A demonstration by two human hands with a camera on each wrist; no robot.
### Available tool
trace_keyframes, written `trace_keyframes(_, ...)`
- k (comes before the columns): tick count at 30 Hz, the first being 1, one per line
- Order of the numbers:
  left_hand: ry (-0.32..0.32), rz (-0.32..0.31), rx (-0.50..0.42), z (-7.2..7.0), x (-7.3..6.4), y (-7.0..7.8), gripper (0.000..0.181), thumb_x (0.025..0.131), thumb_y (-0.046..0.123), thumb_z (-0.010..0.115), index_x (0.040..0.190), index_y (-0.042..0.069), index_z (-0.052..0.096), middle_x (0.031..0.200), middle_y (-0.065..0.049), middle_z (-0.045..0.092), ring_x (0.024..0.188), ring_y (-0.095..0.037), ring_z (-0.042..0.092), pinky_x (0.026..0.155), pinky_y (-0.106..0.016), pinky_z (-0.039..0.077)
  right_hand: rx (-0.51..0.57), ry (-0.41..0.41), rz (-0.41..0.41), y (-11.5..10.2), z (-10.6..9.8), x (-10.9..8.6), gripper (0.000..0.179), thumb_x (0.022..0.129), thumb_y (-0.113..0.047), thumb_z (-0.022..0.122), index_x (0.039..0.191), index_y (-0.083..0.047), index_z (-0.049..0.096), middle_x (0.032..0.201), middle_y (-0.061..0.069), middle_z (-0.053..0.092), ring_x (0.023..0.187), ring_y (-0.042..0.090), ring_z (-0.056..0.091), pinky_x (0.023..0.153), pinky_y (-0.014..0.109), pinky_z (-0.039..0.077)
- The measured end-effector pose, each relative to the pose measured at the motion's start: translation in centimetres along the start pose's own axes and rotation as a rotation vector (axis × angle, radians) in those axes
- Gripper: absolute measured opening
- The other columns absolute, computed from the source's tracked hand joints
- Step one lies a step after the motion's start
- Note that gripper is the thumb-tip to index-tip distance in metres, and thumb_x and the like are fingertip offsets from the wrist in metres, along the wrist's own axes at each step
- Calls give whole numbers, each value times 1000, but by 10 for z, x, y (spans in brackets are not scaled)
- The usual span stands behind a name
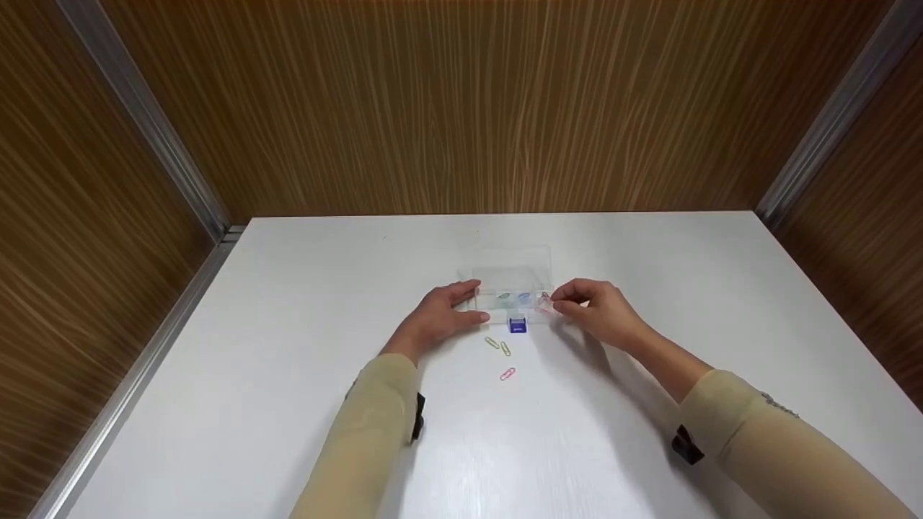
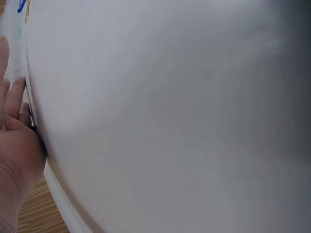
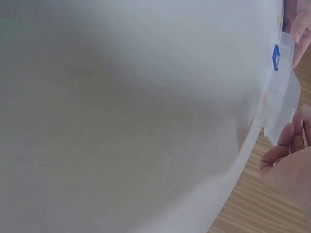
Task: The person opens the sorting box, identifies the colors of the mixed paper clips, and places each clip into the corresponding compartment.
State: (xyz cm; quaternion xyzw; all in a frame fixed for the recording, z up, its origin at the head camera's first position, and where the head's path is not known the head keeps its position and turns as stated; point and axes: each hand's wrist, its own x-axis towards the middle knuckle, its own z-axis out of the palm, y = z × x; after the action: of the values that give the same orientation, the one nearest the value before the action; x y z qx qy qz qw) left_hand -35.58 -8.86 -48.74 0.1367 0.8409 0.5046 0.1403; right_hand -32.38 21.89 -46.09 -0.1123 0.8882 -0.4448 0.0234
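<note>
A clear plastic box (image 1: 497,317) with its lid (image 1: 512,258) raised at the back lies on the white table. Inside are a green paper clip (image 1: 503,296), a blue paper clip (image 1: 524,298) and reddish clips (image 1: 542,308) at the right end. A blue latch (image 1: 518,326) sits at its front. My left hand (image 1: 441,315) holds the box's left end, thumb at the front and fingers toward the back. Thumb and index finger of my right hand (image 1: 597,310) pinch a reddish paper clip (image 1: 546,297) over the right compartment; the fingertips partly hide it.
In front of the box lie two yellow-green paper clips (image 1: 492,342) and a pink paper clip (image 1: 508,374). The white table (image 1: 324,288) meets a wood-grain panel (image 1: 461,108) at the back, with similar panels on both sides.
</note>
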Motion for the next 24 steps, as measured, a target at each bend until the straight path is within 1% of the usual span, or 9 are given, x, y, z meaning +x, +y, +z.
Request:
trace_keyframes(3, -6, -8, -12, -1, 0, 0, 76, 95, 30, 83, 162, 20, 48, 160, -1, 52, 156, -18, 33, 128, -37, 22, 27, -13, -25, -6, 3, -6, 13, 101, -11, 73, 111, -5, 77, 102, 4, 73, 93, 24, 58, 75, 27, 48)
trace_keyframes(6, -9, -16, -8, -1, 1, 1, 76, 96, 31, 82, 162, 20, 47, 161, 0, 51, 156, -18, 32, 128, -37, 22, 49, -46, -47, -12, 9, -13, 12, 101, -10, 74, 110, -4, 77, 102, 3, 73, 92, 24, 58, 75, 26, 48)
trace_keyframes(11, -8, -20, 22, -2, 3, 2, 76, 96, 33, 82, 162, 21, 47, 160, 3, 51, 156, -17, 31, 128, -37, 21, 59, -135, -93, -19, 22, -23, 12, 100, -11, 74, 108, -3, 78, 98, 2, 73, 90, 22, 59, 77, 28, 47)
trace_keyframes(15, -6, -13, 50, -2, 4, 2, 75, 96, 34, 81, 162, 21, 48, 159, 3, 53, 157, -18, 30, 129, -37, 20, 68, -218, -138, -21, 34, -30, 10, 100, -11, 75, 106, -4, 79, 97, 2, 74, 88, 20, 60, 77, 26, 49)
trace_keyframes(18, -6, -18, 55, -2, 5, 2, 74, 96, 34, 82, 161, 22, 48, 159, 3, 53, 158, -18, 29, 129, -38, 19, 77, -265, -147, -22, 41, -33, 9, 99, -10, 76, 106, -5, 79, 97, 2, 75, 85, 18, 60, 75, 23, 49)
trace_keyframes(24, -6, -29, 68, -3, 5, 2, 75, 96, 34, 81, 162, 24, 48, 159, 3, 53, 158, -19, 29, 129, -39, 18, 102, -322, -137, -22, 48, -32, 11, 98, -10, 77, 107, -6, 79, 96, 1, 71, 82, 16, 57, 70, 20, 46)
